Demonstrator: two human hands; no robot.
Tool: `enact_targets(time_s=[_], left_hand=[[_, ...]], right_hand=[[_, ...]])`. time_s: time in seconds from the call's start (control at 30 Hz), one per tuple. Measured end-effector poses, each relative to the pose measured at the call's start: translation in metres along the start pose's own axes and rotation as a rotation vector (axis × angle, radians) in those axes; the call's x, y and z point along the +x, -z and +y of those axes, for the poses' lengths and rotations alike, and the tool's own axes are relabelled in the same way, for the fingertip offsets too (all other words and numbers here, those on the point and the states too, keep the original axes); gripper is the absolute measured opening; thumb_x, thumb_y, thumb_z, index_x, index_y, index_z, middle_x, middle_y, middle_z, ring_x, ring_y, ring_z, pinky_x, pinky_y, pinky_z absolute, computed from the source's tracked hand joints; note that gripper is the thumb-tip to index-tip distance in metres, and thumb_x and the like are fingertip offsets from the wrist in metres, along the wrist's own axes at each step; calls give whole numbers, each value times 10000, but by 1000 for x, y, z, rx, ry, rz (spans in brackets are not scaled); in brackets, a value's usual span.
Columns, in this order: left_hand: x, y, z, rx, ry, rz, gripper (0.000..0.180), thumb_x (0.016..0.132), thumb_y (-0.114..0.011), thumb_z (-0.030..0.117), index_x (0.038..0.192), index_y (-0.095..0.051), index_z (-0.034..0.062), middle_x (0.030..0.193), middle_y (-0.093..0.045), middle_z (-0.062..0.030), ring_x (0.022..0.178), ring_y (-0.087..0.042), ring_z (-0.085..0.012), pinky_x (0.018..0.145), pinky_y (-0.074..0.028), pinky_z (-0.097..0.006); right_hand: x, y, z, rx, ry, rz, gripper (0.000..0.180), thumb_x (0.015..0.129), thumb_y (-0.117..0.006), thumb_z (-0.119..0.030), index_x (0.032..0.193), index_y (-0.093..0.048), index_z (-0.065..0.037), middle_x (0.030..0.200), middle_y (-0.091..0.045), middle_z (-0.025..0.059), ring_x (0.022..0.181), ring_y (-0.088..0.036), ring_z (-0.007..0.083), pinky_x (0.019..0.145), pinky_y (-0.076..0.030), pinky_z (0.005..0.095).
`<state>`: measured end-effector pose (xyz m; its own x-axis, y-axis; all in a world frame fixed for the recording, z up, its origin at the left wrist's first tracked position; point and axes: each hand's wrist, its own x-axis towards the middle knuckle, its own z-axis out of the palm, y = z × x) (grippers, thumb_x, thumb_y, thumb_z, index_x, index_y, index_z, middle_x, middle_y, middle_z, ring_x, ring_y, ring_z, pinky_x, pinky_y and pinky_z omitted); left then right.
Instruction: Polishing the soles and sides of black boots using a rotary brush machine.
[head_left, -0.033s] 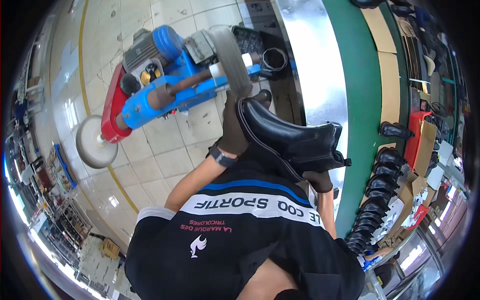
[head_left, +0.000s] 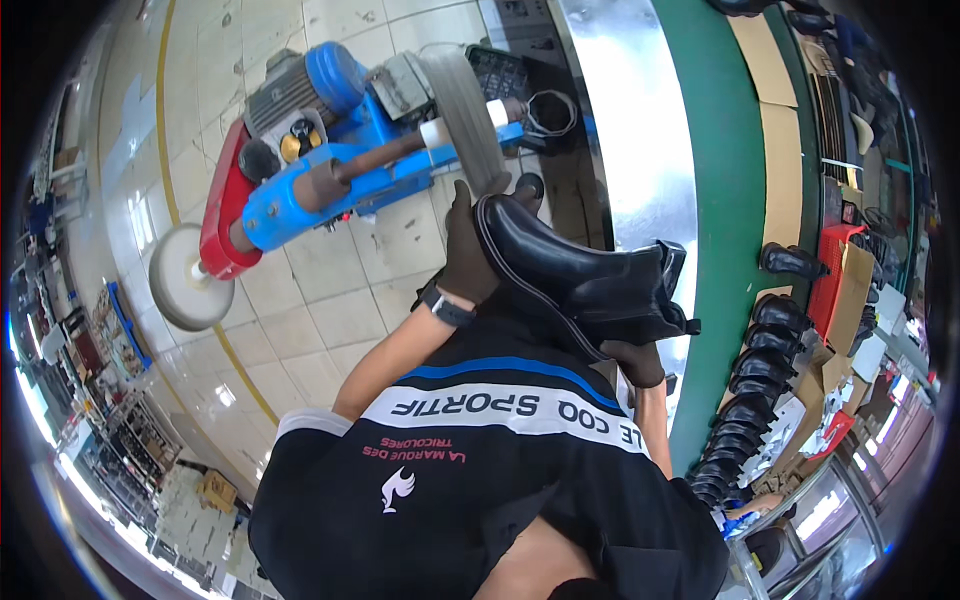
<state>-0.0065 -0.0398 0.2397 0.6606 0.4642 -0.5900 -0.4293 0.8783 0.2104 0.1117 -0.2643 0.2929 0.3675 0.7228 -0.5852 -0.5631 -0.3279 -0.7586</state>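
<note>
A black leather ankle boot [head_left: 575, 275] lies tilted on its side in front of my torso, toe toward the machine and its pull tab to the right. My left hand [head_left: 470, 245], in a dark brown glove, is closed round the toe end with its palm along the sole edge. My right hand [head_left: 638, 364], gloved alike, grips the boot at the heel, partly hidden beneath it. Just beyond the toe is a grey buffing wheel [head_left: 463, 120]; whether it touches the leather I cannot tell. Some of my left fingers are hidden behind the boot.
The blue machine [head_left: 285, 215] carries a motor [head_left: 285, 100], a red belt guard [head_left: 225, 205] and a white round wheel [head_left: 190, 278]. To the right runs a green bench [head_left: 705, 160] with a shiny metal edge [head_left: 640, 120]. Several black boots [head_left: 755, 400] stand in a row there.
Very little differs. The machine appears slightly higher in the view, while both hands keep the same grip on the boot.
</note>
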Motion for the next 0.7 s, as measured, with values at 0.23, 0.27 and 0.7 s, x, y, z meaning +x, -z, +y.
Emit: enact_targets(time_s=[0.23, 0.27, 0.7], left_hand=[[50, 52, -11, -157, 230, 21, 819, 834, -165, 655, 1208, -384, -40, 1132, -512, -236, 1075, -486, -350, 939, -370, -459], [55, 56, -11, -157, 219, -8, 821, 837, -138, 650, 1213, -374, -41, 1113, -520, -245, 1055, -500, -349, 931, -377, -459], [53, 63, -8, -187, 248, -84, 774, 851, -192, 615, 1275, -308, -22, 1178, -466, -261, 1109, -459, -351, 963, -344, -457]], right_hand=[[16, -24, 18, -304, -85, 147, 519, 657, -682, -60, 1134, -497, 27, 1015, -588, 109, 897, -564, 198, 813, -455, 302], [19, -29, 12, -226, -140, 159, 534, 658, -685, -75, 1143, -492, 33, 1071, -566, 115, 939, -549, 203, 836, -444, 311], [26, -36, 18, -359, -51, 164, 594, 634, -694, -109, 1167, -471, 26, 1104, -547, 131, 985, -530, 218, 877, -413, 311]])
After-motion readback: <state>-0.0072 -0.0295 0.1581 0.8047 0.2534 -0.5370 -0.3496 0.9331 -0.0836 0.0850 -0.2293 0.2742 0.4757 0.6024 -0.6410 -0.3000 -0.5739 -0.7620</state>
